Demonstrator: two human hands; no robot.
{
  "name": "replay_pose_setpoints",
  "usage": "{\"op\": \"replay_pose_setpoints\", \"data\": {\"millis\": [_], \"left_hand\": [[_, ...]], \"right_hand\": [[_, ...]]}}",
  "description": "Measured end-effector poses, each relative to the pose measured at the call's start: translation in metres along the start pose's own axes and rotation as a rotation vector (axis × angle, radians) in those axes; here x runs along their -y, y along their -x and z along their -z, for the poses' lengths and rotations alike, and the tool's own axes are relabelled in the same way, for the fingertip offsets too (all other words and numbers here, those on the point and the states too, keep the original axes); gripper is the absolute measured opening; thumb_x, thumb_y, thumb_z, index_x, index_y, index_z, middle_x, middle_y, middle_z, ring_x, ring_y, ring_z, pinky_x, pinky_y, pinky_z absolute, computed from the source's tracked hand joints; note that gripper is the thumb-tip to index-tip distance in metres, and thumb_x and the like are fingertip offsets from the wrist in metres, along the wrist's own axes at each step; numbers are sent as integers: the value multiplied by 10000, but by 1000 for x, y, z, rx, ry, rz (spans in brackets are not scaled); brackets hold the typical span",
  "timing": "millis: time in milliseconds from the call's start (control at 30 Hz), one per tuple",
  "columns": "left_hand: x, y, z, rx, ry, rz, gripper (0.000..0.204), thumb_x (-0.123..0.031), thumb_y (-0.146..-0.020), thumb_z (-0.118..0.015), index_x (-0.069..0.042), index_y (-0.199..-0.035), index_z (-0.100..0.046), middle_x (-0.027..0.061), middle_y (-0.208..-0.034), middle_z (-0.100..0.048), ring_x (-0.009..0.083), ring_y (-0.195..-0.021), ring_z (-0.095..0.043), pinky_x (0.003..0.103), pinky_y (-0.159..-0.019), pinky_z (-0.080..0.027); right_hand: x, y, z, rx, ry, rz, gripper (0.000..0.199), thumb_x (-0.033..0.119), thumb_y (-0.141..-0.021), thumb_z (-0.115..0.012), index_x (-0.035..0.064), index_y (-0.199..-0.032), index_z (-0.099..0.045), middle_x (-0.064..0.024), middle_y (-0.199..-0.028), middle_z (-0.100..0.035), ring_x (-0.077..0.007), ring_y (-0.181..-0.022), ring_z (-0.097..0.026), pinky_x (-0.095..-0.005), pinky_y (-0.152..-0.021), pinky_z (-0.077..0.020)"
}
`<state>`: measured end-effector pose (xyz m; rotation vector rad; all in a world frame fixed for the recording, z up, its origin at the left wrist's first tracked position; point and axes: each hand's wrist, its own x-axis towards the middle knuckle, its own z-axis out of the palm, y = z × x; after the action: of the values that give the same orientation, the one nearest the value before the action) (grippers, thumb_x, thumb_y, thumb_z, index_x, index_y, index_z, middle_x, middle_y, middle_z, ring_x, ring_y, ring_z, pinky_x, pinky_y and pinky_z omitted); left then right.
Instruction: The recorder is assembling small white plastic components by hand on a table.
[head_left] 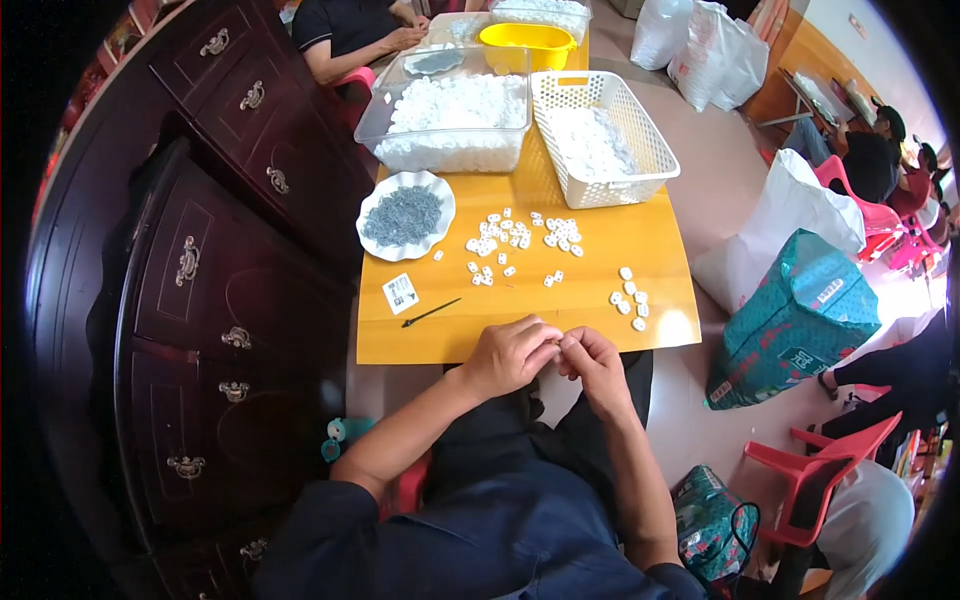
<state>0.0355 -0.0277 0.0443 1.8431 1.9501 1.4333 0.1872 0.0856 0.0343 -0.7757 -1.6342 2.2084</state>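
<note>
My left hand and my right hand meet at the table's near edge, fingertips pinched close together. Whatever they hold is too small and too hidden to name. Beyond them, small white plastic pieces with dark holes lie scattered over the tabletop. Several smooth white rounded pieces form a group at the right. A thin black pointed tool rests left of my hands, near a white printed card. Small grey pieces fill a white wavy-rimmed plate.
At the back stand a clear bin of white pieces, a white perforated basket and a yellow basin. Dark drawers flank the left. Teal bags, white sacks and a red chair are right. Other people sit nearby.
</note>
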Motion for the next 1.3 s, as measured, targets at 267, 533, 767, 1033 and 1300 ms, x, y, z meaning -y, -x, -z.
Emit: {"op": "replay_pose_setpoints", "data": {"millis": [267, 533, 767, 1033, 1300], "left_hand": [[7, 9, -1, -18, 58, 134, 57, -75, -896, -715, -36, -904, -674, 123, -783, -675, 289, -709, -686, 363, -621, -521], [22, 19, 7, 5, 263, 337, 130, -117, -958, -667, -9, -886, -665, 109, -753, -660, 200, -649, -629, 325, -619, -496], [35, 37, 12, -128, 225, 352, 102, -83, -942, -675, 5, -894, -658, 63, -703, -625, 128, -612, -580, 291, -579, -467], [45, 46, 7, -178, 239, 328, 84, -68, -933, -681, 2, -893, -657, 36, -670, -597, 91, -566, -529, 278, -533, -431], [50, 52, 5, -199, 220, 328, 91, -78, -922, -688, 5, -894, -662, 56, -705, -638, 105, -587, -579, 283, -553, -465]], "right_hand": [[-13, -6, -5, -45, 25, 65, 152, 168, -1033, -624, 42, -955, -659, 18, -800, -650, -44, -682, -558, -199, -627, -450], [-8, -25, -13, -139, 366, 254, 129, 115, -996, -633, 12, -920, -645, -14, -710, -613, -68, -616, -552, -247, -580, -462], [-4, -80, -26, -283, 781, 557, 65, 107, -900, -702, 47, -910, -681, -155, -860, -707, -353, -711, -686, -414, -645, -547], [-8, -122, -24, -303, 1072, 662, 72, 109, -883, -696, 57, -927, -719, -146, -856, -697, -333, -728, -694, -411, -659, -556], [10, -120, 6, -325, 1117, 527, 127, 171, -887, -689, 98, -974, -746, -138, -930, -707, -358, -818, -696, -446, -721, -559]]}}
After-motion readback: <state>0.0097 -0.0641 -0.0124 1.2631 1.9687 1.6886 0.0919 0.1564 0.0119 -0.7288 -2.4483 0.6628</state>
